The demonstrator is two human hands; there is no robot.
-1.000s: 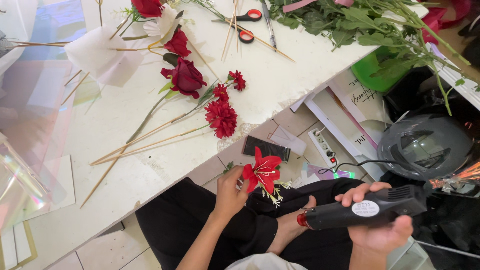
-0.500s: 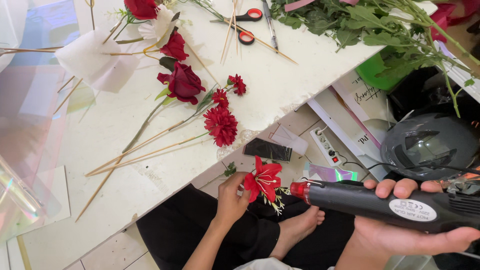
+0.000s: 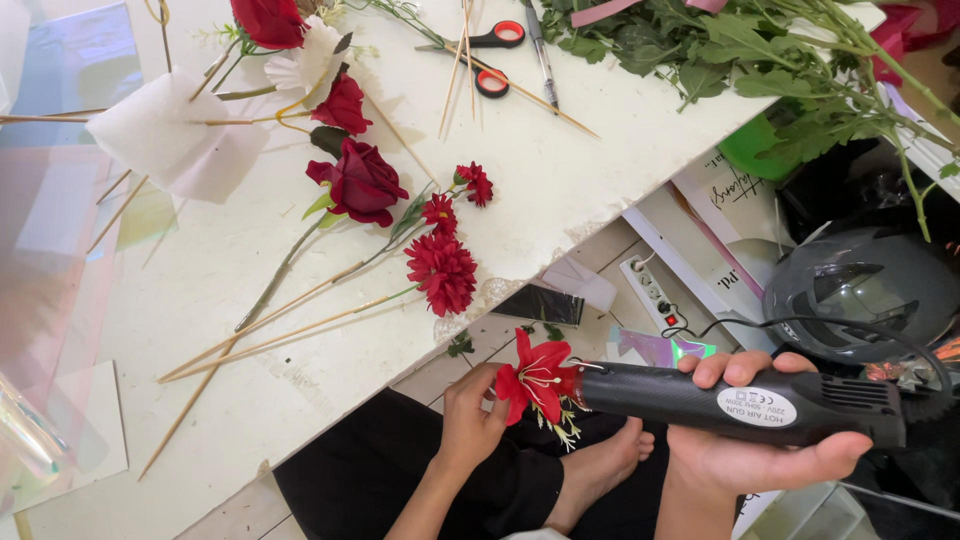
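Two hands work at lower centre. The left hand (image 3: 470, 420) pinches a red lily (image 3: 535, 378), its grip clamped on the flower's base. The right hand (image 3: 755, 455) wraps a black heat gun (image 3: 740, 402), nozzle touching the lily; an oval white label sits on its barrel. On the white table (image 3: 600, 160) lie red roses (image 3: 358, 180), skewers and scissors (image 3: 490, 55). White printed cards (image 3: 725, 225) lie right of the table edge.

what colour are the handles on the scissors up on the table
Red with black inner rims; the scissors show best in the head view, lying near the table's top edge.
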